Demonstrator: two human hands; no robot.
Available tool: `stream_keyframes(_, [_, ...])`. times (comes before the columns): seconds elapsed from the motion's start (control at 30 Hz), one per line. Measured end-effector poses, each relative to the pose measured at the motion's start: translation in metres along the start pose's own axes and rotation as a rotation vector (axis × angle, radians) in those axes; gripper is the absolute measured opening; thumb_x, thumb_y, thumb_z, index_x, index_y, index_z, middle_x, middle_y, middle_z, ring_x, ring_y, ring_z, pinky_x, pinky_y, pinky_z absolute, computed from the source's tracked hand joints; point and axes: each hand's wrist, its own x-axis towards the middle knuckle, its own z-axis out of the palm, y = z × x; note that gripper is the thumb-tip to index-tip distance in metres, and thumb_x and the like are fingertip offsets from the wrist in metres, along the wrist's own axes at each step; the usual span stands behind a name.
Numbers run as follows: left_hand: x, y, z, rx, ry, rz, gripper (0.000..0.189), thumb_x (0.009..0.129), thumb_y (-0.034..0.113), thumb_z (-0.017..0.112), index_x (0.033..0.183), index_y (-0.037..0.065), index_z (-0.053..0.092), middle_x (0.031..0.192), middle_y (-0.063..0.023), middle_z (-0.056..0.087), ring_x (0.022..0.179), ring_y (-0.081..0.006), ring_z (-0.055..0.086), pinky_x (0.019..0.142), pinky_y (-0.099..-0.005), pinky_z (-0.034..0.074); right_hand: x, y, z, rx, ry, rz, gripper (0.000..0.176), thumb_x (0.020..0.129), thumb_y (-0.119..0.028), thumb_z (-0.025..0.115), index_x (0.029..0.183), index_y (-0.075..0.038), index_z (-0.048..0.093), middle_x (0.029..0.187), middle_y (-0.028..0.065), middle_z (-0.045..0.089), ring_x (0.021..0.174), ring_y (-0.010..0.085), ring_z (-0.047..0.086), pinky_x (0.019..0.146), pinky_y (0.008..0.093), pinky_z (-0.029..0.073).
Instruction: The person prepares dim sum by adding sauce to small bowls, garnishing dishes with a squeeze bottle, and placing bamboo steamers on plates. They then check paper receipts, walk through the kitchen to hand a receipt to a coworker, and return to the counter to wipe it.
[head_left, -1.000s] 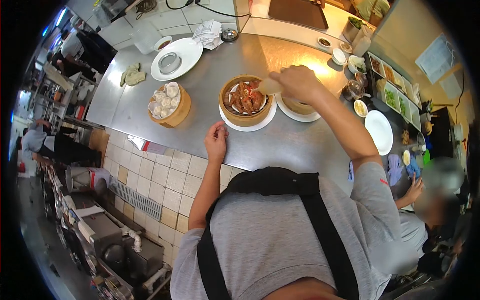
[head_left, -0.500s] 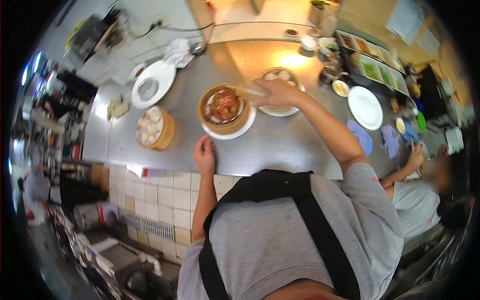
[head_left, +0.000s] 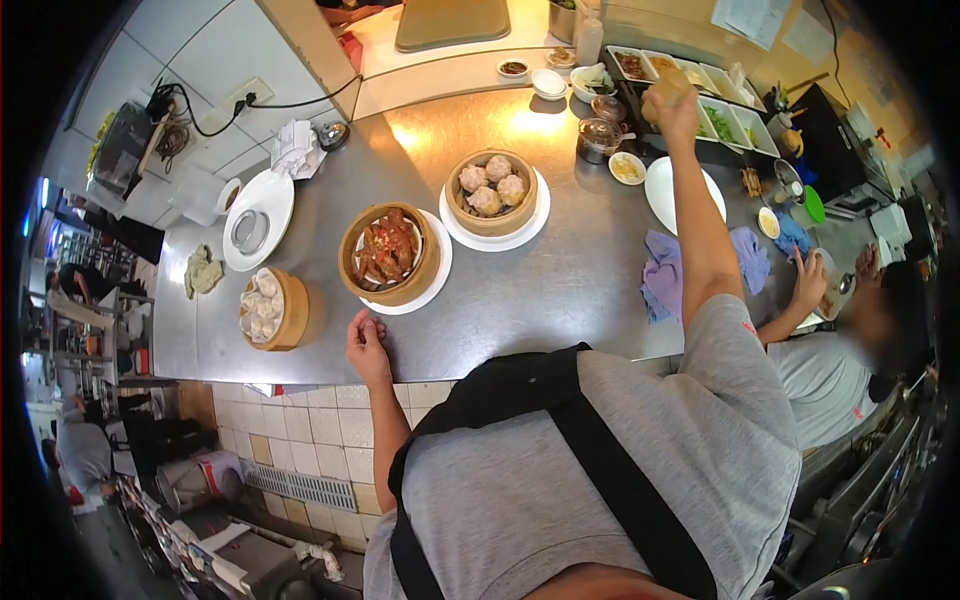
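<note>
My right hand (head_left: 672, 112) reaches out to the condiment trays at the back right, closed round a translucent squeeze bottle (head_left: 668, 82) that it partly hides. At the front edge of the steel table rests my left hand (head_left: 367, 348), fingers curled in with nothing visible in them. Just beyond it, a bamboo steamer (head_left: 430, 272) of reddish-brown chicken feet (head_left: 390, 250) stands on a white plate (head_left: 440, 285). A second steamer (head_left: 515, 220) holds several dumplings (head_left: 485, 200), on its own plate (head_left: 542, 212). To the left, white dumplings (head_left: 262, 310) fill another steamer (head_left: 295, 310).
Condiment trays (head_left: 740, 122) line the back right, near a glass jar (head_left: 598, 140) and a white oval plate (head_left: 660, 195). Purple cloths (head_left: 662, 280) lie in front. A large white plate (head_left: 270, 205) sits back left. A co-worker (head_left: 830, 370) stands at the right.
My right hand has moved from above the chicken feet to the condiment trays with the squeeze bottle. The dumplings in the back steamer are now uncovered to view. My left hand stays at the table edge.
</note>
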Motion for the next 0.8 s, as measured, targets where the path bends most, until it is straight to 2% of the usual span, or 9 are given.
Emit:
stream_keyframes(0.07, [-0.002, 0.004, 0.001, 0.026, 0.016, -0.007, 0.017, 0.089, 0.006, 0.051, 0.104, 0.000, 0.057, 0.078, -0.0018, 0.057, 0.068, -0.0084, 0.052, 0.061, -0.0204, 0.043, 0.002, 0.011, 0.005, 0.027, 0.006, 0.024, 0.066, 0.064, -0.041, 0.075, 0.110, -0.006, 0.042, 0.098, 0.0252, 0.060, 0.092, 0.0414, 0.057, 0.080, 0.0455, 0.045])
stream_keyframes(0.2, [-0.003, 0.008, 0.004, 0.016, 0.020, -0.019, 0.018, 0.090, 0.007, 0.051, 0.104, 0.000, 0.058, 0.078, -0.0018, 0.057, 0.068, -0.0085, 0.053, 0.062, -0.0207, 0.044, 0.004, 0.033, 0.010, -0.038, -0.183, 0.054, 0.069, 0.064, -0.040, 0.075, 0.113, -0.003, 0.044, 0.104, 0.0250, 0.058, 0.098, 0.0396, 0.056, 0.083, 0.0434, 0.044])
stream_keyframes(0.4, [-0.003, 0.008, 0.005, 0.035, 0.045, -0.035, 0.017, 0.090, 0.007, 0.051, 0.104, 0.000, 0.058, 0.078, -0.0021, 0.057, 0.068, -0.0085, 0.052, 0.063, -0.0208, 0.044, 0.000, 0.018, -0.012, 0.133, 0.091, -0.184, 0.066, 0.069, -0.033, 0.073, 0.118, 0.003, 0.047, 0.118, 0.0226, 0.050, 0.110, 0.0348, 0.047, 0.092, 0.0390, 0.039])
stream_keyframes(0.43, [-0.003, 0.007, 0.004, 0.047, 0.045, -0.034, 0.017, 0.089, 0.008, 0.051, 0.104, 0.000, 0.058, 0.078, -0.0021, 0.058, 0.068, -0.0085, 0.052, 0.063, -0.0208, 0.044, 0.003, 0.015, -0.016, 0.106, 0.208, -0.341, 0.063, 0.071, -0.034, 0.073, 0.118, -0.001, 0.048, 0.115, 0.0202, 0.051, 0.095, 0.0303, 0.054, 0.082, 0.0391, 0.044])
stream_keyframes(0.53, [-0.002, 0.005, 0.003, 0.054, 0.035, -0.042, 0.018, 0.089, 0.008, 0.051, 0.103, 0.000, 0.058, 0.079, -0.0026, 0.058, 0.068, -0.0083, 0.053, 0.062, -0.0208, 0.044, 0.003, -0.011, -0.034, 0.176, 0.250, -0.473, 0.061, 0.073, -0.030, 0.071, 0.120, -0.001, 0.047, 0.116, 0.0193, 0.050, 0.093, 0.0286, 0.053, 0.081, 0.0376, 0.044])
stream_keyframes(0.57, [-0.001, 0.004, 0.002, 0.052, 0.031, -0.045, 0.018, 0.089, 0.008, 0.051, 0.103, 0.000, 0.058, 0.080, -0.0029, 0.058, 0.067, -0.0083, 0.053, 0.062, -0.0208, 0.045, 0.000, -0.026, -0.040, 0.177, 0.337, -0.511, 0.047, 0.074, -0.024, 0.070, 0.111, -0.002, 0.053, 0.105, 0.0187, 0.056, 0.097, 0.0332, 0.054, 0.085, 0.0389, 0.043])
stream_keyframes(0.67, [0.000, 0.001, 0.001, 0.046, 0.023, -0.044, 0.018, 0.089, 0.007, 0.051, 0.104, -0.001, 0.058, 0.081, -0.0035, 0.059, 0.068, -0.0081, 0.053, 0.061, -0.0204, 0.045, -0.010, -0.043, -0.051, 0.186, -0.157, -0.175, 0.033, 0.078, -0.029, 0.064, 0.102, -0.008, 0.060, 0.092, 0.0162, 0.062, 0.082, 0.0330, 0.060, 0.076, 0.0405, 0.047])
stream_keyframes(0.7, [-0.001, 0.002, 0.001, 0.039, 0.019, -0.039, 0.018, 0.089, 0.007, 0.051, 0.104, -0.001, 0.058, 0.082, -0.0035, 0.059, 0.068, -0.0081, 0.053, 0.061, -0.0203, 0.045, -0.012, -0.036, -0.040, 0.018, -0.194, -0.259, 0.024, 0.081, -0.030, 0.058, 0.095, -0.011, 0.063, 0.086, 0.0155, 0.064, 0.076, 0.0339, 0.062, 0.071, 0.0425, 0.048])
stream_keyframes(0.8, [0.000, 0.001, 0.001, 0.022, 0.020, -0.034, 0.018, 0.089, 0.007, 0.051, 0.104, -0.001, 0.058, 0.082, -0.0033, 0.058, 0.068, -0.0082, 0.053, 0.061, -0.0203, 0.045, -0.027, -0.029, -0.024, -0.366, -0.585, -0.241, 0.025, 0.082, -0.027, 0.056, 0.096, -0.008, 0.062, 0.092, 0.0182, 0.064, 0.084, 0.0351, 0.061, 0.073, 0.0431, 0.048])
